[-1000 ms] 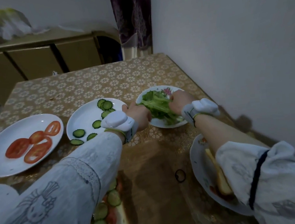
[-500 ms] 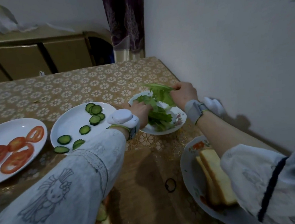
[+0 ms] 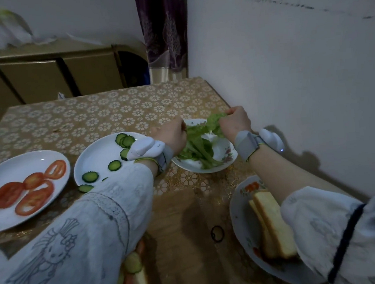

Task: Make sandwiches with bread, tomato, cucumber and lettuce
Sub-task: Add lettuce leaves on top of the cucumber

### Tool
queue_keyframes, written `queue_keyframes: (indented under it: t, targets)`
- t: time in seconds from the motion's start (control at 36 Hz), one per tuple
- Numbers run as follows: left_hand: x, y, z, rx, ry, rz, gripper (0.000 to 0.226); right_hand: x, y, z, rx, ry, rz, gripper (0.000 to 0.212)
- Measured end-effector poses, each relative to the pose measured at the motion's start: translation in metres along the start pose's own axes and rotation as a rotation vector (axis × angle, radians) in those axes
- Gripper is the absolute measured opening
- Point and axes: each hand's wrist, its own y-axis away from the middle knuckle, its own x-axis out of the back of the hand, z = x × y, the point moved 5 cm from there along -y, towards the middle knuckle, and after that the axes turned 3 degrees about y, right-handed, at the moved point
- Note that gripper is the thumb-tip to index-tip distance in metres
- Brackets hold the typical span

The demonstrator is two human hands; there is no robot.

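Observation:
Green lettuce (image 3: 199,142) lies in a small flowered plate (image 3: 225,159) near the wall. My left hand (image 3: 172,135) and my right hand (image 3: 235,121) both grip a lettuce leaf above that plate, stretching it between them. A white plate (image 3: 95,157) to the left holds cucumber slices (image 3: 123,139). A further plate (image 3: 6,221) carries tomato slices (image 3: 26,191). Bread slices (image 3: 270,222) stand on a flowered plate (image 3: 240,223) under my right forearm. An open sandwich (image 3: 132,278) with cucumber and tomato shows below my left sleeve.
The table has a gold flower-patterned cloth (image 3: 112,112) and stands against a white wall (image 3: 300,77) on the right. A black hair tie (image 3: 217,234) lies on the cloth near the bread plate. A wooden cabinet (image 3: 42,74) and a curtain (image 3: 163,31) stand behind the table.
Both hands have lifted from the lettuce heap and pulled apart, so the leaf is stretched between them above the plate. The view has shifted slightly.

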Motion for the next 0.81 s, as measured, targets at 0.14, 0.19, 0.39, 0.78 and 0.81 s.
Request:
queue_keyframes:
  t: [0.14,0.19,0.39,0.78,0.81]
  targets:
    - [0.032,0.026,-0.015,0.107,0.155,0.066,0.026,-0.002,0.03,-0.021,0.072,0.025,-0.06,0.047]
    - [0.046,0.043,-0.022,0.147,0.232,0.086,0.024,-0.005,0.047,-0.03,0.129,0.06,-0.078,0.041]
    - [0.087,0.114,-0.039,0.198,0.363,0.107,0.027,-0.023,0.11,-0.053,0.304,0.105,-0.188,0.033]
    - [0.113,0.23,-0.085,0.243,0.433,0.068,0.025,-0.05,0.213,-0.052,0.51,0.228,-0.438,0.051]
    - [0.111,0.234,-0.088,0.243,0.437,0.069,0.025,-0.053,0.218,-0.049,0.501,0.223,-0.48,0.054]
